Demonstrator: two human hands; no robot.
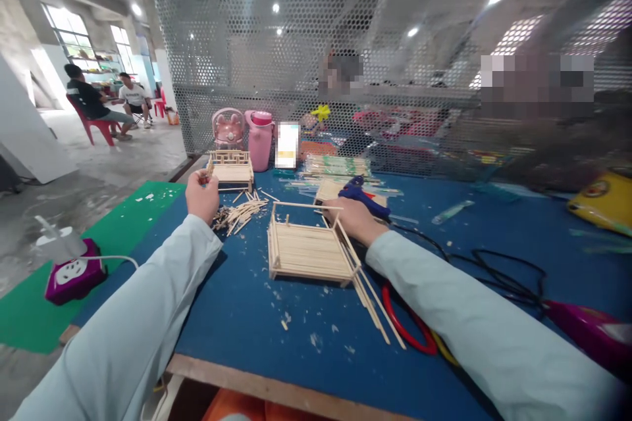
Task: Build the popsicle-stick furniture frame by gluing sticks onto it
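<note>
left grip (202, 196) curled, right grip (356, 218) palm-down

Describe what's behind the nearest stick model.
A pale wooden piece, partly covered by a blue glue gun and the right hand; farther back, packed sticks. What lies under the hand is hidden.

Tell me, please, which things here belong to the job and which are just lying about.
Likely in the job:
stick frame
loose sticks
glue gun

Apparently just lying about:
pink bottle
phone
scraps
</note>
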